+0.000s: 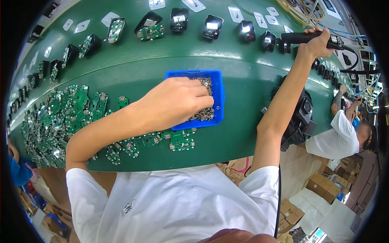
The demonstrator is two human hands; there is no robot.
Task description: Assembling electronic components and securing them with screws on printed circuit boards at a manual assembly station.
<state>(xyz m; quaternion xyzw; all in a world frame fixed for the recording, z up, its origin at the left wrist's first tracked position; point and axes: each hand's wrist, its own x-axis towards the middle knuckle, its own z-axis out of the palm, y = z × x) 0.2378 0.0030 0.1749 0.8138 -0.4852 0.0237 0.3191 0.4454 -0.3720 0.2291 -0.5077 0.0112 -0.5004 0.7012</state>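
Note:
My left hand (176, 101) is over a blue plastic box (220, 97), fingers curled together against the small metal screws (206, 114) inside. Whatever its fingertips pinch is hidden. Stretched out to the far right, my right hand (320, 42) grips a black electric screwdriver (300, 38) with a cable at its back end. The screwdriver lies nearly level, its tip pointing left at a black plastic housing (268, 41). Whether the tip touches that housing, I cannot tell.
A large heap of green circuit boards (60, 117) covers the table's left. Black housings, some with boards, line the far side; one (179, 20) stands at the middle. A black bag (302, 117) lies beside my right arm. At right sits another person (338, 135).

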